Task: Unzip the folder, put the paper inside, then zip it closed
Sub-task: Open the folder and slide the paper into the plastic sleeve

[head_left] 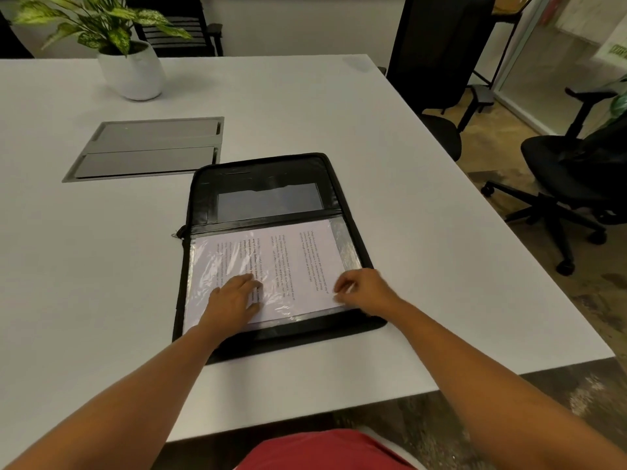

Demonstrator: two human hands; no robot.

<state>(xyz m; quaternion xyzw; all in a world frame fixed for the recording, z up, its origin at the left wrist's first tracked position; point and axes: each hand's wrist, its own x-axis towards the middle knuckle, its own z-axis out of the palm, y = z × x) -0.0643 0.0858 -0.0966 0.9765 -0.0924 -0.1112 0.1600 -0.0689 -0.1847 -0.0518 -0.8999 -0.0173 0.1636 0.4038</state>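
— Where is the folder lying?

— It is lying unzipped and spread open on the white desk, with the printed paper sitting in its near half under a clear plastic sleeve.

— And what are the hands doing?

— The left hand is pressing flat on the paper, fingers spread and gripping nothing. The right hand is curling its fingers at the paper's right edge, pinching there; whether it is gripping paper or plastic, I cannot tell.

Paper has printed txt, prob too blurred to read.
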